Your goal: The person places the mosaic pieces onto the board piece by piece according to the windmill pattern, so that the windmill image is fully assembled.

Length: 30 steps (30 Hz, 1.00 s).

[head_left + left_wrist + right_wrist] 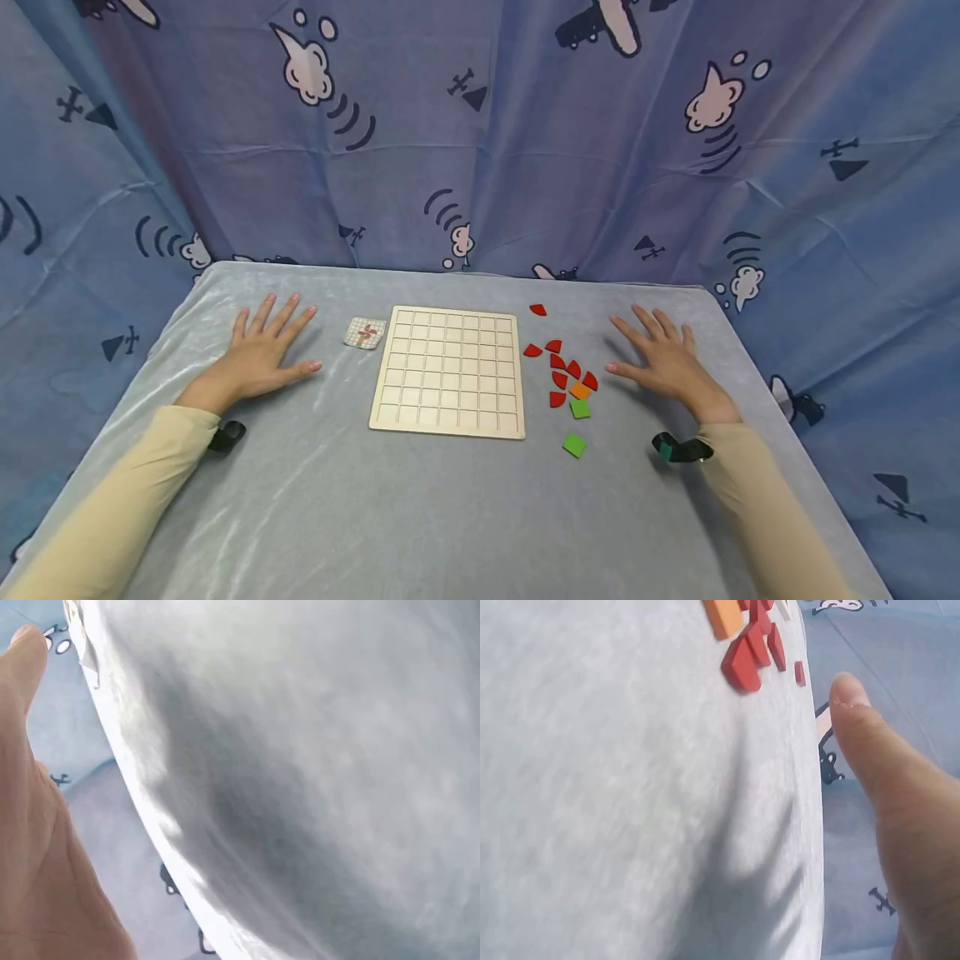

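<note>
In head view, L arm (123,504) is extended up from lower L of frame, R arm (772,508) from lower R. L grip (261,354) is held ctr-L, R grip (666,358) ctr-R, backs turned up, fingers (282,317) spread, thumbs (300,370) pointed inward. In R wrist view, R thumb is seen upper R.

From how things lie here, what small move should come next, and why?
Probably the right hand should pinch the nearest red piece: that hand is empty and close by, the gridded board has no pieces on it, and the small card seems to show a reddish figure on a grid.
</note>
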Each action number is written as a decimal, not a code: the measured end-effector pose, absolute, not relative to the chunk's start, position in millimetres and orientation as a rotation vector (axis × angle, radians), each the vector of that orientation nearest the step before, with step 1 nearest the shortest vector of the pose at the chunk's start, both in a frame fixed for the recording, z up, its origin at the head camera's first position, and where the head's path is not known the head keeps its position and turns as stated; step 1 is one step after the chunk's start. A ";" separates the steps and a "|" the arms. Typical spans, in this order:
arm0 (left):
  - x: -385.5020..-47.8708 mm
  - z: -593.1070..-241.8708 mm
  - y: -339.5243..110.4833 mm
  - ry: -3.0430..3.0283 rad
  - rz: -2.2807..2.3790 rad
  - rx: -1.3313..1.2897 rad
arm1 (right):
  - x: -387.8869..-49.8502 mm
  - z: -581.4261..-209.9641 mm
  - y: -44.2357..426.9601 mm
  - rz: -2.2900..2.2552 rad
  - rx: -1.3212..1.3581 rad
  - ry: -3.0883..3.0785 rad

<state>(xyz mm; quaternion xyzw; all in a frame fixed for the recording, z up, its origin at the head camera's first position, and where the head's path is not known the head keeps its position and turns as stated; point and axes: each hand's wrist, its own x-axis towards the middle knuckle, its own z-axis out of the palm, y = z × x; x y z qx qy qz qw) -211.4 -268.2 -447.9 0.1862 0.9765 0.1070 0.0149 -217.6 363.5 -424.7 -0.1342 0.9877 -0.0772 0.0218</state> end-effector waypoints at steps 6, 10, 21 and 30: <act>-209.3 -445.9 -259.0 3.044 0.356 0.639 | -224.6 -421.5 348.2 -0.211 -0.459 3.064; -205.5 -442.3 -249.7 3.028 0.325 0.668 | -229.4 -422.2 338.9 -0.184 -0.496 3.041; -190.7 -443.4 -219.1 2.961 0.338 0.768 | -241.6 -428.7 315.9 -0.344 -0.616 3.024; -175.0 -454.2 -192.4 2.858 0.422 0.896 | -248.7 -439.4 302.8 -0.567 -0.579 3.029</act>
